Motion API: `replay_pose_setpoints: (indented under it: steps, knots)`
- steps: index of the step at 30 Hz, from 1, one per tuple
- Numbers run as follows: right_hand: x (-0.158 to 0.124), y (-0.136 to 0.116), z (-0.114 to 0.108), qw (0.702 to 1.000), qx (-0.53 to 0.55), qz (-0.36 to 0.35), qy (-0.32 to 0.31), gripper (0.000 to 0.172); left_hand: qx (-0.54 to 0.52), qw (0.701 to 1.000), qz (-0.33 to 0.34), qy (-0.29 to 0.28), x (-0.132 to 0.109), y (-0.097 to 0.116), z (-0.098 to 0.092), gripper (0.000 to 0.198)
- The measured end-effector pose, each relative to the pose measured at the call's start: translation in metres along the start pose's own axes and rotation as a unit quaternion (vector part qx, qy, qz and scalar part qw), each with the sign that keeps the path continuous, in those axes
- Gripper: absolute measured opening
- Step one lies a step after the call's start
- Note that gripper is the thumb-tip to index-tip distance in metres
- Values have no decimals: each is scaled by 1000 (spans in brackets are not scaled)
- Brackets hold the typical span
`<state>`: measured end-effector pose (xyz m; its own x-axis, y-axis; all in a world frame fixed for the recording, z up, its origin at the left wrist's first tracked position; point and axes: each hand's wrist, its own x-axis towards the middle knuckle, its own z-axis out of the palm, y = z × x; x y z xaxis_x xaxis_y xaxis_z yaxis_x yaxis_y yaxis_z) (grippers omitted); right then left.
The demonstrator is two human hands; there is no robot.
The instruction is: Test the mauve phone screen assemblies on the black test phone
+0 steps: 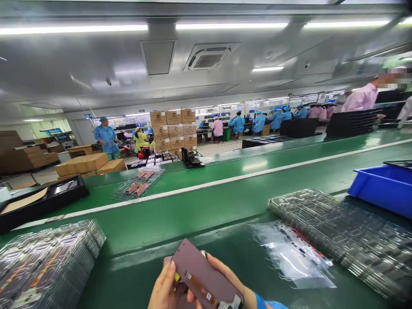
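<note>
A mauve phone screen panel [202, 270], with an orange-brown flex strip and small printed codes on it, lies tilted in my right hand [230, 277]. My right fingers wrap round its edge. Partly hidden behind it is a second mauve panel [167, 260] with a yellow tab. Closed on this second panel, my left hand [162, 285] has its thumb along the edge. Both hands are close together over the dark green work surface [128, 279]. Clear plastic sheets [292, 253] with black and red bits lie to the right of them.
Stacked clear trays [54, 262] holding panels stand at left; more clear trays [341, 231] are piled at right beside a blue bin [383, 189]. Across the green conveyor belt [193, 206], a clear tray [138, 182] holds several pieces. Co-workers [238, 123] are beyond.
</note>
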<state>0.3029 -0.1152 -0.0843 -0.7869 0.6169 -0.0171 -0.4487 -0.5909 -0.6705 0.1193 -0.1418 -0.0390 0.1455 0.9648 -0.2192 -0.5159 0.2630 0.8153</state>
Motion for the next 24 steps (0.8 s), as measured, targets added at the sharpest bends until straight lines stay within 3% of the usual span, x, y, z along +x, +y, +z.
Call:
replay_pose_setpoints:
  steps: [2, 5, 8, 13, 24]
  knots:
    - [-4, -15, -9, 999, 20, -31, 11, 83, 54, 995, 64, 62, 16, 13, -17, 59]
    - [-15, -38, -24, 983, 84, -123, 105, 64, 144, 963, 149, 170, 49, 29, -53, 62]
    - [-25, -50, -43, 968, 117, -163, 152, 55, 186, 936, 194, 227, 82, 35, -83, 65]
    - [-28, -52, -70, 955, 148, -185, 180, 53, 232, 923, 210, 223, 111, 37, -95, 66]
    - [-29, -50, -76, 936, 197, -185, 224, 60, 300, 913, 201, 190, 110, 34, -95, 69]
